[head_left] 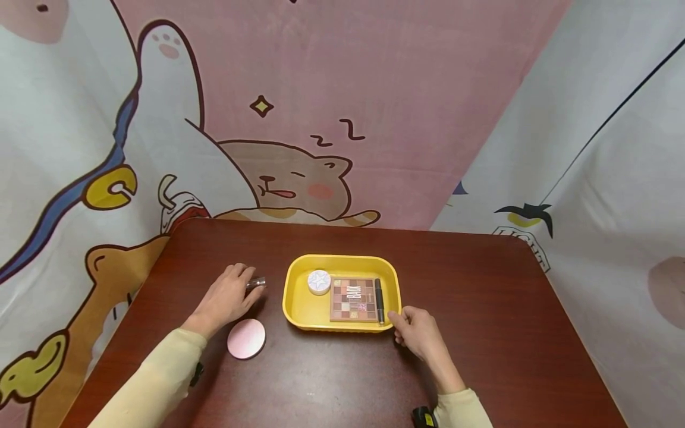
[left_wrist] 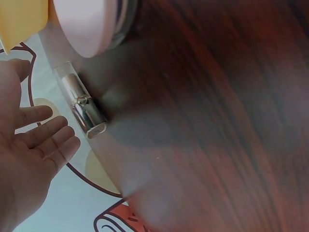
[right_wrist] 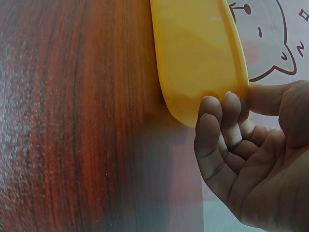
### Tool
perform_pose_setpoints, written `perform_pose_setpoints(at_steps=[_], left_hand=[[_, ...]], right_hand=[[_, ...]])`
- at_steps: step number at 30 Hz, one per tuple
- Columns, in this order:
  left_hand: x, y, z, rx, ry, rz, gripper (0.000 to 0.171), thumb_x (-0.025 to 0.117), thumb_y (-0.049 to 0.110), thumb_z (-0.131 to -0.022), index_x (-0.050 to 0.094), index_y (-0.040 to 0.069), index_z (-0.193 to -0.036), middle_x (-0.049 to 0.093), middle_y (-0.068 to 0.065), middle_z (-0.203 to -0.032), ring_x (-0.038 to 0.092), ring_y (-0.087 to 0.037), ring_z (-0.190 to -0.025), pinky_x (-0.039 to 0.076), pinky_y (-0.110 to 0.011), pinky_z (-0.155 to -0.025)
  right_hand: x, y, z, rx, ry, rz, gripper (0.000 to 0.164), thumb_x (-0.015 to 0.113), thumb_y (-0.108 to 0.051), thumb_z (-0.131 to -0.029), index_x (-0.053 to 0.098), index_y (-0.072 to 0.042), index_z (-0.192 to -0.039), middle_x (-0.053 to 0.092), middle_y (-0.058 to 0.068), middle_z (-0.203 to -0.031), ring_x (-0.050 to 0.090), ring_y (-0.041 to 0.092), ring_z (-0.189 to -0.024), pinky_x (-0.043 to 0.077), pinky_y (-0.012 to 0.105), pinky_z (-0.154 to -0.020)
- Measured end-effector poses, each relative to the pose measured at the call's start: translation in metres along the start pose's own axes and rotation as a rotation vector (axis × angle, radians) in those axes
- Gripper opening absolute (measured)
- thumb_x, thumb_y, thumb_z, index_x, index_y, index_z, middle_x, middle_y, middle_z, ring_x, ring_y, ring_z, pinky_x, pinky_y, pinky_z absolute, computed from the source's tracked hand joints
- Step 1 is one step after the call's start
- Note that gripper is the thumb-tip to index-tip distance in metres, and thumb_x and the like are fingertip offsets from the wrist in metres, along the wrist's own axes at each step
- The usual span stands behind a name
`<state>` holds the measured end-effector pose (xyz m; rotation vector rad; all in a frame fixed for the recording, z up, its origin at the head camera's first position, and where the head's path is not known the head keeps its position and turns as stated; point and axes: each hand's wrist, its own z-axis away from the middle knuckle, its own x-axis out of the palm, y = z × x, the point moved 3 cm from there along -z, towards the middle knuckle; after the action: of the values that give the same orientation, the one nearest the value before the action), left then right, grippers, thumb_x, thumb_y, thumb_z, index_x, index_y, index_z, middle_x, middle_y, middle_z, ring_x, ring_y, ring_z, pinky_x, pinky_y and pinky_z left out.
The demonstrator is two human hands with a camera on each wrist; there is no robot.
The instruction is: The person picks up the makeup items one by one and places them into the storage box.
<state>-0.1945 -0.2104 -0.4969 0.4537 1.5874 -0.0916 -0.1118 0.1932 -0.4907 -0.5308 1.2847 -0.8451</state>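
Note:
My left hand [head_left: 227, 295] is beside a lipstick tube [left_wrist: 81, 100] with a clear cap and silvery body. In the left wrist view its fingers are extended and spread, a small gap away from the tube, which lies on the table. Closer to me than that hand is a round pink compact [head_left: 246, 339]. My right hand [head_left: 420, 334] pinches the rim of a yellow tray [head_left: 299, 310] at its near right corner, thumb on the inner side and fingers curled outside. Inside the tray are a round white case with a star [head_left: 319, 282], an eyeshadow palette [head_left: 342, 300] and a dark pen-like stick [head_left: 379, 300].
Everything stands on a dark reddish-brown wooden table [head_left: 497, 321]. Behind it hangs a pink and white cloth [head_left: 417, 119] with cartoon animals, reaching round both sides. The tray sits near the table's middle, with the compact to its left.

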Motion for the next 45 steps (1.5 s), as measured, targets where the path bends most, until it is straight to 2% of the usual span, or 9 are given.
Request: perform_pose_setpoints(at_steps=[9,16,27,33,39,45], left_hand=[[0.006,-0.006,0.004,-0.004,-0.019,-0.017,0.054,0.073,0.029,-0.095,0.059,-0.007,-0.133,0.059,-0.024,-0.123,0.057,-0.039,-0.115,0.051,-0.054,-0.102],[0.007,-0.009,0.004,0.028,0.022,-0.047,0.046,0.077,0.020,-0.091,0.062,-0.007,-0.125,0.062,-0.021,-0.112,0.059,-0.037,-0.106,0.052,-0.053,-0.096],[0.011,-0.014,0.006,0.108,0.105,-0.074,0.032,0.082,0.004,-0.083,0.067,-0.006,-0.109,0.060,-0.016,-0.094,0.059,-0.033,-0.088,0.055,-0.049,-0.080],[0.012,-0.016,0.006,0.109,0.093,-0.072,0.028,0.082,0.002,-0.083,0.067,-0.004,-0.107,0.059,-0.014,-0.091,0.058,-0.031,-0.085,0.054,-0.046,-0.077],[0.011,-0.017,0.005,0.131,0.118,-0.064,0.025,0.081,-0.001,-0.082,0.068,-0.004,-0.104,0.058,-0.013,-0.088,0.058,-0.032,-0.083,0.054,-0.046,-0.075],[0.011,-0.018,0.005,0.135,0.113,-0.057,0.023,0.081,-0.003,-0.082,0.068,-0.003,-0.102,0.057,-0.011,-0.085,0.058,-0.031,-0.081,0.054,-0.046,-0.074]], right_hand=[[0.001,-0.001,0.001,0.007,0.000,-0.023,0.036,0.068,-0.020,-0.100,0.055,-0.007,-0.069,0.058,0.002,-0.060,0.056,0.015,-0.054,0.049,0.027,-0.052],[0.000,-0.001,0.001,0.015,-0.003,-0.023,0.036,0.068,-0.020,-0.100,0.055,-0.007,-0.069,0.058,0.002,-0.060,0.056,0.015,-0.054,0.047,0.027,-0.052],[0.001,-0.001,0.000,0.030,-0.005,-0.017,0.036,0.068,-0.021,-0.101,0.055,-0.008,-0.070,0.059,0.002,-0.061,0.057,0.015,-0.055,0.047,0.027,-0.052],[0.001,-0.001,0.000,0.041,-0.006,-0.024,0.036,0.068,-0.021,-0.100,0.055,-0.007,-0.070,0.059,0.002,-0.061,0.057,0.015,-0.055,0.047,0.027,-0.052],[0.001,-0.002,0.000,0.037,-0.006,-0.018,0.036,0.068,-0.021,-0.100,0.054,-0.008,-0.069,0.059,0.002,-0.061,0.057,0.015,-0.055,0.046,0.027,-0.052],[0.000,-0.002,0.001,0.023,0.000,-0.010,0.036,0.068,-0.022,-0.100,0.055,-0.008,-0.070,0.059,0.002,-0.061,0.057,0.015,-0.055,0.046,0.027,-0.052]])
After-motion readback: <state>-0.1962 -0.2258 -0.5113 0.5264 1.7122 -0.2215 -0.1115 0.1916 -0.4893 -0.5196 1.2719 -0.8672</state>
